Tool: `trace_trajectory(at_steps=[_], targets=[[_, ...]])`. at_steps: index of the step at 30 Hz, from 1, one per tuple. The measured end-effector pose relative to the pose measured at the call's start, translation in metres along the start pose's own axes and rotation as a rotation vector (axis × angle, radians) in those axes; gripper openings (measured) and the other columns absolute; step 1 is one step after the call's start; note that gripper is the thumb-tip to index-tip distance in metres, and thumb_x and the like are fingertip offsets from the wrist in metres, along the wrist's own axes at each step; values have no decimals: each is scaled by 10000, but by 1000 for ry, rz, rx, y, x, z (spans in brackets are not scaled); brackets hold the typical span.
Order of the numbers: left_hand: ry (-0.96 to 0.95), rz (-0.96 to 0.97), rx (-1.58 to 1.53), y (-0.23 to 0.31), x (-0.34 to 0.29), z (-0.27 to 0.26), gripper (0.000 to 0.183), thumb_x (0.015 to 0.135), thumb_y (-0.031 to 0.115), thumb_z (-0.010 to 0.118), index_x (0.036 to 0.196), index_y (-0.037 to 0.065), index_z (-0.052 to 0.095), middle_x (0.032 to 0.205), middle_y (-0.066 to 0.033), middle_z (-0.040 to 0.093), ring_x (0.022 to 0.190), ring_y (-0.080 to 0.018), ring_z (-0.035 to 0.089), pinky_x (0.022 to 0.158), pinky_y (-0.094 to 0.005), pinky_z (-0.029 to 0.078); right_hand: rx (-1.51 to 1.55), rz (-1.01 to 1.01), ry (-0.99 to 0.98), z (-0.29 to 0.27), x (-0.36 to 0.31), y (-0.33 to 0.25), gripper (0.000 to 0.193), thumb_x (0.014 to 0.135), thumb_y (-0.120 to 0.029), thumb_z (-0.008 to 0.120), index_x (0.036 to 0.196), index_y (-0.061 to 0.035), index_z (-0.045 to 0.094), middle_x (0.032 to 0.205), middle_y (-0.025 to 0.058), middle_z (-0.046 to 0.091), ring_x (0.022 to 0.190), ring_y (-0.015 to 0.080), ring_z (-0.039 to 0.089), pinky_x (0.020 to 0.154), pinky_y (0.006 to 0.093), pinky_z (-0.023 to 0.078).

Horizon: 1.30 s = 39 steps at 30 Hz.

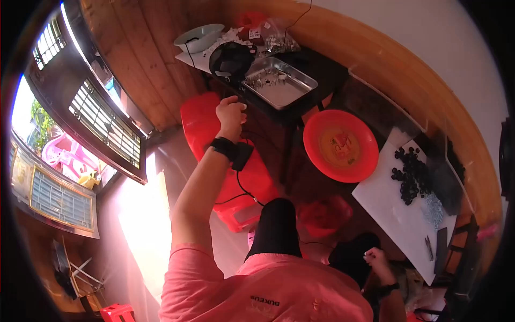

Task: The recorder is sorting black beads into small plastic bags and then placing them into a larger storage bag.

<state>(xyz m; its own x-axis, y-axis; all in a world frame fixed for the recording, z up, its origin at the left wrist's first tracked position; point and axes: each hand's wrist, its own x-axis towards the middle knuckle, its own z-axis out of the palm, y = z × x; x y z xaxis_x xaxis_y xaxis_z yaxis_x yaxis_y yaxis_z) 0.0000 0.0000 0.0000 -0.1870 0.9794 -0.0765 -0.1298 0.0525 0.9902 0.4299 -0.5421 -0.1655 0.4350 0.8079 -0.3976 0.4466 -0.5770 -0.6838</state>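
Observation:
My left hand (231, 116) is stretched forward over the red plastic stool, its fingers curled closed. It is just short of the metal tray (287, 92), which has many small metal pieces along its far left side. Whatever the fingers hold, if anything, is too small to make out. A dark band with a small black box circles that wrist. Low on the right, my right hand (380, 264) rests beside my dark-clad knee with its fingers drawn together; their contents cannot be made out. The white board (383, 206) with a heap of round black parts (412, 174) lies beyond it.
A red plastic basin (340, 146) stands between tray and board. A black bowl-like object (230, 60), a pale green bowl (199, 38) and plastic bags (276, 38) crowd the far table. The red stool (244, 182) has a cable across it. A red bucket (324, 216) sits below.

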Motion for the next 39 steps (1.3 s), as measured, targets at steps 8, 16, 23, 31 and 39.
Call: trace_trajectory(at_steps=[8, 16, 23, 31, 39], targets=[[119, 83, 40, 29, 52, -6, 436, 716, -62, 645, 1150, -17, 641, 731, -85, 601, 479, -173, 537, 420, -312, 456, 118, 132, 3, 12, 2, 14, 142, 788, -106, 776, 853, -74, 654, 641, 3, 599, 522, 81, 545, 460, 255, 437], [-203, 171, 145, 47, 71, 0, 595, 739, 107, 742, 1316, 56, 607, 960, -1, 595, 817, -124, 547, 649, -328, 537, 154, 277, 3, 2, 6, -39, 101, 823, -132, 740, 850, -77, 660, 623, -23, 575, 545, 69, 526, 502, 246, 425], [-242, 104, 60, 28, 22, -19, 348, 813, 77, 692, 1144, -27, 668, 897, -115, 705, 711, -200, 672, 623, -305, 565, -483, -142, 12, 18, 7, -74, 180, 788, -198, 764, 886, -84, 665, 732, 122, 676, 690, 311, 675, 613, 404, 514], [-633, 151, 86, 79, -99, -12, 340, 936, 89, 548, 1217, -97, 600, 1003, -184, 691, 855, -249, 702, 700, -296, 543, -371, -554, -216, 137, 65, -103, 484, 821, -123, 639, 1298, -77, 570, 1070, 194, 687, 990, 356, 678, 803, 442, 532], [-988, 198, -29, 185, -109, -47, 358, 943, 206, 578, 1213, -30, 560, 1100, -108, 583, 1001, -228, 558, 856, -310, 427, -273, -343, -623, 229, 110, -71, 602, 768, -186, 757, 1313, 1, 583, 1139, 245, 670, 1044, 392, 653, 848, 483, 512]])
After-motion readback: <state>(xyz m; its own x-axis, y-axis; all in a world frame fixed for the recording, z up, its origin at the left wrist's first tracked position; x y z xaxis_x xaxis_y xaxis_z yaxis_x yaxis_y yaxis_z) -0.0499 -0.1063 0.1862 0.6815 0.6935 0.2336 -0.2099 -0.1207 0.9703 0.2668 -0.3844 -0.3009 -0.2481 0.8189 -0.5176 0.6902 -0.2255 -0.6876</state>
